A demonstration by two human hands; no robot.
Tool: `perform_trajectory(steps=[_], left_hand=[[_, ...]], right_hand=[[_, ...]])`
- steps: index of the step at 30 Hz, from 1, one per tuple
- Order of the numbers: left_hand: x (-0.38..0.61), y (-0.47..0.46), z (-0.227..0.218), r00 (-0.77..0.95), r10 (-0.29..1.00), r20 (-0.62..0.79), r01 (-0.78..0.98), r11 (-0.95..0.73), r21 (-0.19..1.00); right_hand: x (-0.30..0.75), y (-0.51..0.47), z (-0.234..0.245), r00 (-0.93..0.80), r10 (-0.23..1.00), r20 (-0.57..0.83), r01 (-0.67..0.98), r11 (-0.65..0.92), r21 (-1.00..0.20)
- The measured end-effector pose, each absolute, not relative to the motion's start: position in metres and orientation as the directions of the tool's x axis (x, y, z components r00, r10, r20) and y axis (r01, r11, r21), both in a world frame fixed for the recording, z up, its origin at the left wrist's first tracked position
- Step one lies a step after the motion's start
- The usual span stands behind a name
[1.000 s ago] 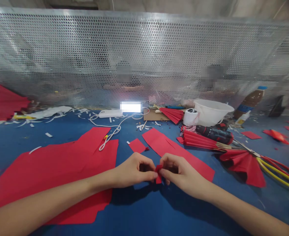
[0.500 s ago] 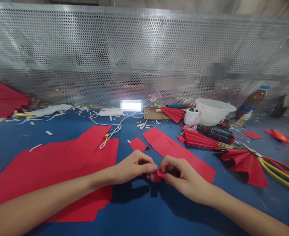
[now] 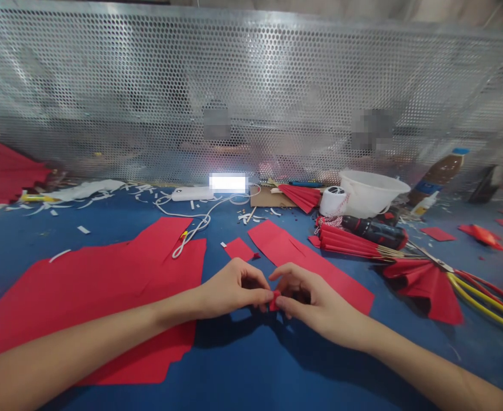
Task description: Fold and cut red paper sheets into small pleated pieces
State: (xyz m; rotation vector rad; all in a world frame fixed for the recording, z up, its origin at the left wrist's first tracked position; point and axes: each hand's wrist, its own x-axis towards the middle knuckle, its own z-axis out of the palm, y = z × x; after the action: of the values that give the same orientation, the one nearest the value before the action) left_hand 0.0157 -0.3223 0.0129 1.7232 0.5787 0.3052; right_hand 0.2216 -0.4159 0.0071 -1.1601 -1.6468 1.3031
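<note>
Between my fingertips is a small folded piece of red paper [image 3: 274, 301], partly hidden by the fingers. My left hand [image 3: 233, 290] pinches it from the left. From the right, the thumb of my right hand [image 3: 309, 299] presses on it while the index finger is raised a little. Under my left forearm lies a large red paper sheet [image 3: 148, 274]. A long red paper strip [image 3: 315, 265] stretches behind my right hand, and a small red paper square [image 3: 239, 249] rests on the blue table beyond both hands.
To the right lie scissors [image 3: 486, 297] with yellow and red handles, pleated red paper bundles [image 3: 349, 242], a black cylinder [image 3: 373, 231], a white tub [image 3: 373, 194] and a brown bottle [image 3: 442, 174]. A white cable [image 3: 204, 222] and paper scraps lie behind. Perforated metal [image 3: 251, 85] walls the back.
The small red paper has been folded or turned smaller between my fingertips. My right hand has shifted slightly left, its index finger lifting and stretching out. My left hand has barely moved.
</note>
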Motion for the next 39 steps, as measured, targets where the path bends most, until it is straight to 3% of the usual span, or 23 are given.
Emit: perform_trajectory(steps=[12, 21, 39], left_hand=[[0.015, -0.321, 0.015, 0.866, 0.488, -0.112, 0.233, -0.195, 0.953], [0.015, -0.321, 0.015, 0.857, 0.506, -0.099, 0.21, -0.168, 0.963], [0.014, -0.323, 0.017, 0.863, 0.487, -0.137, 0.229, -0.136, 0.964]], right_hand=[[0.223, -0.415, 0.003, -0.267, 0.963, 0.021, 0.213, 0.08, -0.974], [0.22, -0.417, 0.017, -0.28, 0.955, -0.093, 0.379, 0.021, -0.925], [0.225, -0.415, 0.02, -0.315, 0.942, -0.115, 0.346, 0.002, -0.938]])
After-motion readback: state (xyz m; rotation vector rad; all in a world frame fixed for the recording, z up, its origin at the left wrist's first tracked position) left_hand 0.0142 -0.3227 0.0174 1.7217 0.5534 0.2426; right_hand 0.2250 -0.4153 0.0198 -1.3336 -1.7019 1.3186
